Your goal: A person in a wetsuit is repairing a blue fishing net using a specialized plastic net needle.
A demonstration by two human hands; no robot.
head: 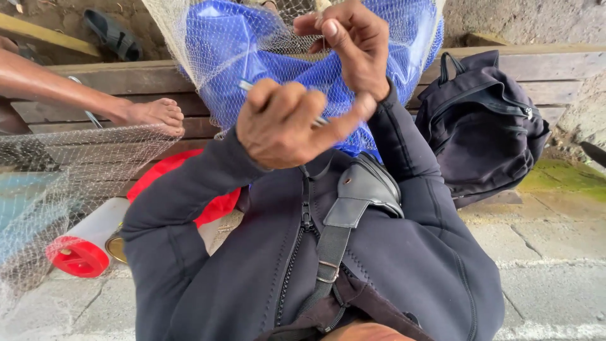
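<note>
We're mid-knot on the fishing net [208, 57], at 12 o'clock over blue sheeting [265, 63]. Left hand [284, 123] fisted round a thin netting needle [247, 84]; right hand [353, 44] pinching twine. Next move likely needs tension held.

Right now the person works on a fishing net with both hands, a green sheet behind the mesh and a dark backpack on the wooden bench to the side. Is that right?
Not quite: the sheet behind the net is blue, not green, as the head view shows. The rest holds: left hand and right hand work at the mesh, and a dark backpack sits on the wooden bench.
</note>
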